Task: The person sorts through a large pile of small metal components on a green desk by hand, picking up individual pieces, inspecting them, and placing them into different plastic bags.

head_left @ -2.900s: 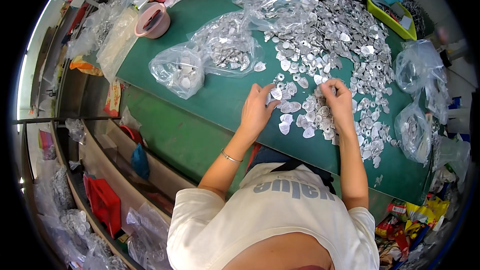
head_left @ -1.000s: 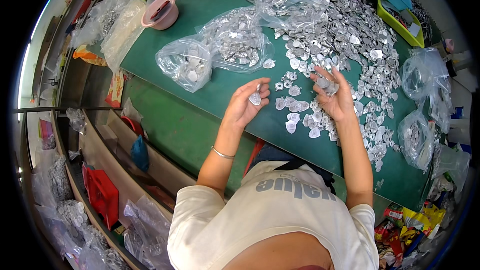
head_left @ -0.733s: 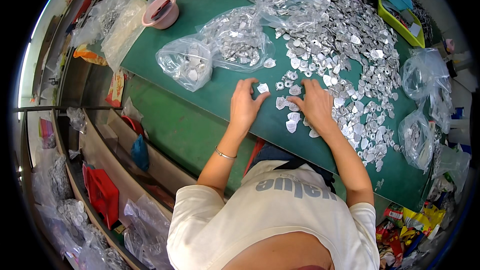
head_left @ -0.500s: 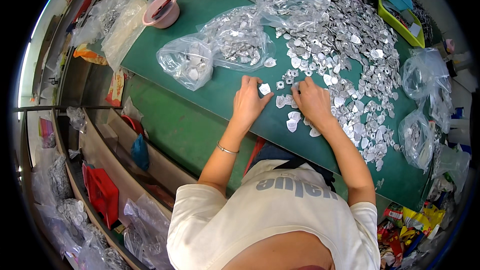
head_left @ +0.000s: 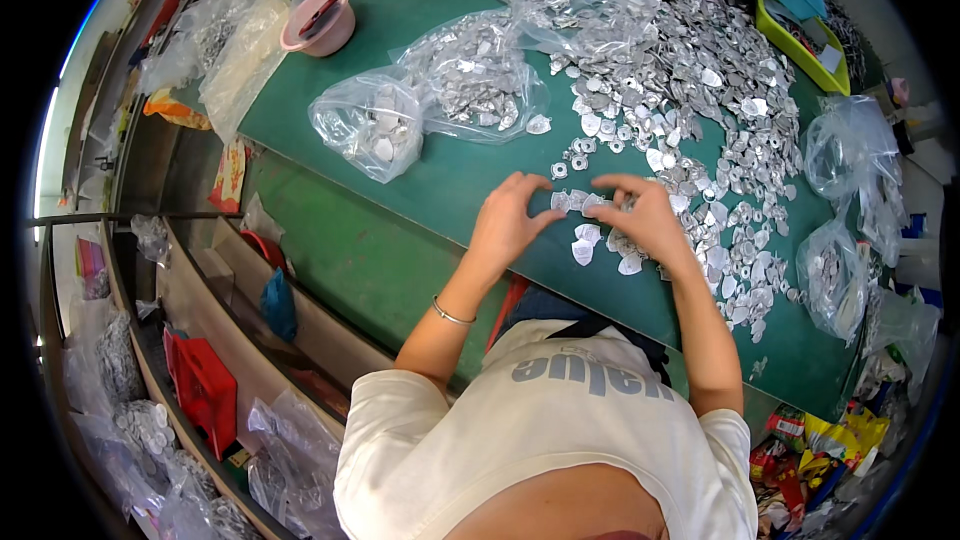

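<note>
My left hand is over the green table, its thumb and fingers apart around the left end of a short row of small shield-shaped metal pieces. My right hand is at the other end of that row, forefinger stretched out and thumb close to the rightmost piece. Whether the thumb touches it, I cannot tell. Its curled fingers are partly hidden. Nearer me lie a few more shield-shaped pieces. Just beyond the hands are several small ring-like metal pieces.
A wide heap of silvery metal pieces spreads across the right of the green table. Clear bags of pieces lie beyond my left hand. A pink bowl stands far left, a yellow-green basket far right. Shelving stands left.
The pale shield-shaped piece beside my left fingers no longer shows there, and the row between my hands looks longer. My left hand has shifted slightly right and nearer; my right hand slightly right.
</note>
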Demonstrator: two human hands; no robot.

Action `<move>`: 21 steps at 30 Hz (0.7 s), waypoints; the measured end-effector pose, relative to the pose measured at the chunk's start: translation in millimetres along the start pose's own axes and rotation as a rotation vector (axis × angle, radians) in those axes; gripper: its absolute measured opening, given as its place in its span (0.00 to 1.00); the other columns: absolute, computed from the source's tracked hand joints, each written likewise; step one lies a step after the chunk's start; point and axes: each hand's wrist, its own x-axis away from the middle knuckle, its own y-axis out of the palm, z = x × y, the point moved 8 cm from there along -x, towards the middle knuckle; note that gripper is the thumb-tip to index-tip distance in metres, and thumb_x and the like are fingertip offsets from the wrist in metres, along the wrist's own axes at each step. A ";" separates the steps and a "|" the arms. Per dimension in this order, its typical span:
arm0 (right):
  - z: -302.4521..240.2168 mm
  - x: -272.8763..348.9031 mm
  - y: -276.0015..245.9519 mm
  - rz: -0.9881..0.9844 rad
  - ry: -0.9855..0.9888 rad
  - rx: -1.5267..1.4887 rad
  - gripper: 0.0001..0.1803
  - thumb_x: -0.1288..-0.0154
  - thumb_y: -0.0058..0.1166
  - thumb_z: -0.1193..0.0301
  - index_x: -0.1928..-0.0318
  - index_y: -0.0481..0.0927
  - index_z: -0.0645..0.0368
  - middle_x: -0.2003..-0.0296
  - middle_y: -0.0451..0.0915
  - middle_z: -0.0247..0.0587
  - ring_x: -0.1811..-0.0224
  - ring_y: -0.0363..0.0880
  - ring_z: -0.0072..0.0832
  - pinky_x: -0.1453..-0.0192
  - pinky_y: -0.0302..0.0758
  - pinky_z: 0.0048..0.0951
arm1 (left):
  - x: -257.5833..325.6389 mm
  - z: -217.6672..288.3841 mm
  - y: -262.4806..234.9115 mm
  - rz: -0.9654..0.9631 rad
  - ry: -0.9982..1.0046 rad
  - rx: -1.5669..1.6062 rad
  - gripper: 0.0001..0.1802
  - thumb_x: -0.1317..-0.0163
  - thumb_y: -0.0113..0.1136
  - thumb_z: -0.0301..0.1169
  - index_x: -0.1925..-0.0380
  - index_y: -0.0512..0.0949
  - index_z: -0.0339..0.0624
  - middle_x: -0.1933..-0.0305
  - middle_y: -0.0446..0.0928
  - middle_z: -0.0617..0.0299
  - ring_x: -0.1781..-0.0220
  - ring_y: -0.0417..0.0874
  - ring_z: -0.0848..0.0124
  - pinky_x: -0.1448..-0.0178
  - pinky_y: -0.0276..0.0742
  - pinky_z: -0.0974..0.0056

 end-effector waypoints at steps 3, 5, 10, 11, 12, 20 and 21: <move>-28.4 11.4 14.3 0.161 -0.132 0.493 0.12 0.49 0.61 0.68 0.65 0.79 0.63 0.73 0.75 0.42 0.75 0.77 0.36 0.72 0.72 0.34 | 1.4 12.9 4.3 -0.001 0.032 -0.168 0.19 0.56 0.68 0.32 0.62 0.76 0.41 0.68 0.73 0.54 0.72 0.76 0.55 0.68 0.71 0.55; -18.6 8.5 15.0 0.170 -0.134 0.506 0.12 0.51 0.62 0.67 0.69 0.79 0.62 0.72 0.76 0.44 0.73 0.76 0.40 0.71 0.72 0.37 | -2.3 16.6 3.8 0.018 0.071 -0.179 0.16 0.53 0.66 0.32 0.63 0.76 0.41 0.70 0.73 0.54 0.73 0.75 0.55 0.69 0.70 0.56; 7.1 4.2 -12.0 0.233 0.001 -0.247 0.05 0.43 0.54 0.73 0.73 0.76 0.62 0.75 0.74 0.35 0.79 0.73 0.27 0.80 0.67 0.28 | -7.6 12.0 -2.0 0.147 0.023 -0.028 0.07 0.45 0.57 0.28 0.68 0.76 0.36 0.74 0.73 0.53 0.77 0.75 0.60 0.71 0.71 0.59; 32.0 11.0 -1.8 0.073 0.340 -0.851 0.05 0.41 0.51 0.75 0.68 0.77 0.64 0.76 0.71 0.32 0.79 0.68 0.20 0.83 0.59 0.19 | -8.8 5.5 -5.3 0.197 -0.019 0.067 0.07 0.43 0.55 0.28 0.69 0.75 0.35 0.72 0.74 0.53 0.76 0.76 0.60 0.71 0.72 0.59; 22.9 10.9 -8.7 0.111 0.328 -1.014 0.06 0.42 0.51 0.74 0.66 0.77 0.64 0.77 0.71 0.32 0.79 0.67 0.19 0.84 0.58 0.18 | -11.0 -2.8 -6.3 0.240 -0.058 0.164 0.07 0.42 0.53 0.27 0.70 0.75 0.34 0.70 0.75 0.52 0.75 0.78 0.60 0.70 0.73 0.59; -6.9 16.3 -6.7 0.102 -0.004 0.396 0.16 0.44 0.56 0.69 0.54 0.76 0.59 0.74 0.78 0.43 0.71 0.78 0.35 0.72 0.72 0.36 | -14.8 -20.8 34.5 -0.100 -0.476 1.255 0.07 0.41 0.54 0.29 0.66 0.76 0.36 0.68 0.74 0.60 0.77 0.69 0.75 0.82 0.58 0.76; -10.9 20.0 -2.1 0.102 -0.015 0.483 0.17 0.45 0.56 0.69 0.54 0.76 0.59 0.74 0.78 0.43 0.70 0.78 0.36 0.72 0.72 0.36 | -14.4 -20.2 37.2 -0.136 -0.463 1.085 0.09 0.44 0.58 0.29 0.62 0.77 0.39 0.72 0.73 0.60 0.77 0.72 0.69 0.80 0.64 0.69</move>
